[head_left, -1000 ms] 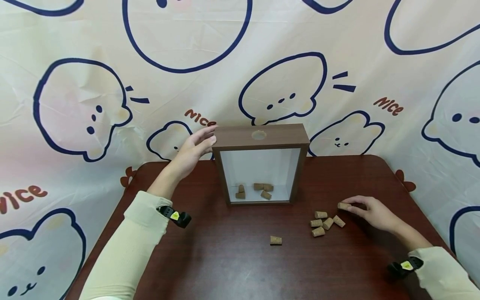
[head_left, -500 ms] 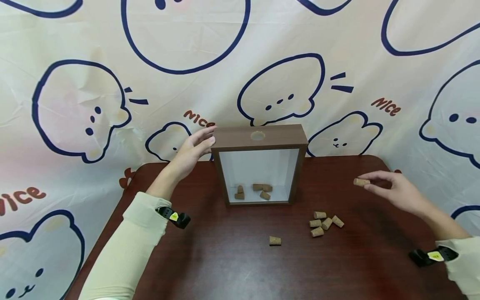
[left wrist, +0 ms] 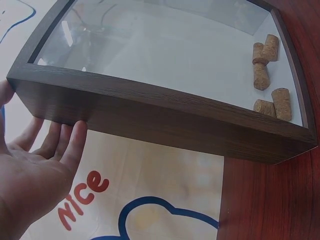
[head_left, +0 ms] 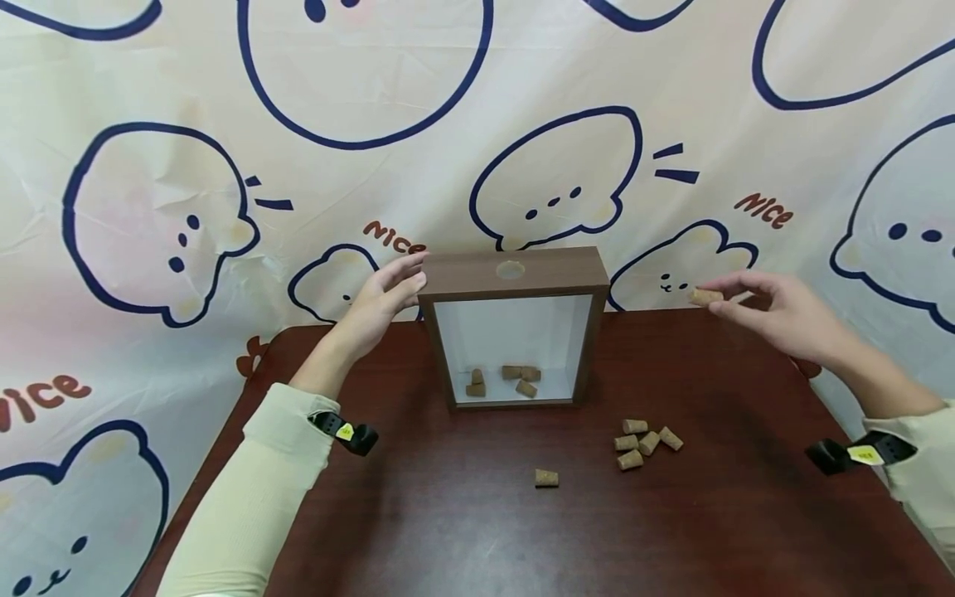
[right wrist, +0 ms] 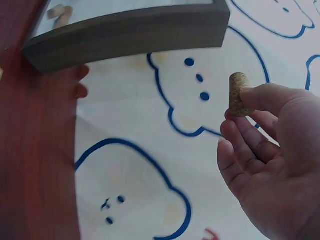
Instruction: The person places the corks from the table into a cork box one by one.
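My right hand [head_left: 794, 319] pinches a cork stopper [head_left: 705, 297] between thumb and fingers, raised above the table to the right of a box. That cork [right wrist: 238, 94] shows clearly in the right wrist view. The box [head_left: 515, 278] has a brown wood-look frame, a clear front and a round hole in its top. Several corks [head_left: 520, 373] lie inside on its floor. My left hand [head_left: 373, 305] touches the box's upper left side, its fingertips [left wrist: 78, 131] against the dark side panel in the left wrist view.
A small cluster of corks [head_left: 647, 442] lies on the dark red-brown table [head_left: 448, 514], right of and in front of the box. One single cork [head_left: 547, 478] lies nearer the front. Behind the table hangs a cartoon-printed cloth [head_left: 358, 191].
My right hand has lifted its cork off the table beside the cluster, first up and right, then further up and slightly back left. The left hand stays at the box.
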`<action>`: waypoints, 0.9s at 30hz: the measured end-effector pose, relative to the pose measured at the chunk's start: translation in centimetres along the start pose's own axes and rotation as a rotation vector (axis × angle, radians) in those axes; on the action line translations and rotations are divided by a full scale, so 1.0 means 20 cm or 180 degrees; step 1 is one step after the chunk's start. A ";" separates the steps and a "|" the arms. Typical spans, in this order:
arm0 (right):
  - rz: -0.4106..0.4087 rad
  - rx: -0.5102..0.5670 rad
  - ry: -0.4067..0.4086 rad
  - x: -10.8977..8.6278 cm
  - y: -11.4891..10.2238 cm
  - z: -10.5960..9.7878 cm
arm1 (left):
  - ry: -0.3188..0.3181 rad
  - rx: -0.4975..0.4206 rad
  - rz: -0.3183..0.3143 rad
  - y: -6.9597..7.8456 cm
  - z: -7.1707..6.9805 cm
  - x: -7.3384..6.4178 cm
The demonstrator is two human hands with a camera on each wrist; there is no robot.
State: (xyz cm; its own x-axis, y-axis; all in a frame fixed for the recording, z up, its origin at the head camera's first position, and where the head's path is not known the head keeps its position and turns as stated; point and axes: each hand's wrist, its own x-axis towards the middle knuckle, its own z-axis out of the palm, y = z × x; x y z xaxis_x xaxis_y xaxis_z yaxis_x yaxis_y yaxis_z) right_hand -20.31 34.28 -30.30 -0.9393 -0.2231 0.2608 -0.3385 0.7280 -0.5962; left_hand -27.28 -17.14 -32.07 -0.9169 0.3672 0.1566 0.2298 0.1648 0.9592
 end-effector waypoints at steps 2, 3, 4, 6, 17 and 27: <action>0.0031 0.0004 -0.0008 0.03 -0.06 0.00 | 0.0004 -0.0011 -0.0008 0.00 0.00 0.00; 0.0019 0.0017 -0.0010 0.05 -0.08 0.00 | 0.0003 -0.0016 -0.0013 0.00 0.00 0.00; -0.0001 0.0030 -0.0026 0.07 -0.12 0.00 | 0.0000 -0.0022 -0.0014 0.00 0.00 0.00; -0.0061 0.0035 -0.0033 0.10 -0.19 0.01 | 0.0004 -0.0034 -0.0013 0.00 0.00 0.00; -0.0334 0.0236 -0.0204 0.30 -0.51 0.10 | 0.0009 -0.0069 0.0010 0.00 0.00 0.00; -0.0735 0.0347 -0.0466 0.42 -0.63 0.23 | 0.0027 -0.0053 -0.0007 0.00 0.00 -0.01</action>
State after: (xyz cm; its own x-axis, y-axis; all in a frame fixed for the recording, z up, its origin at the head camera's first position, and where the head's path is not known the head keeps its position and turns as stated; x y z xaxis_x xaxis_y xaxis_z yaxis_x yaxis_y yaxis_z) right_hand -24.31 20.27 -24.10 -0.8321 -0.4717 0.2917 -0.5410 0.5749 -0.6138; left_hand -27.15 -17.12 -32.08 -0.9200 0.3592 0.1565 0.2225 0.1502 0.9633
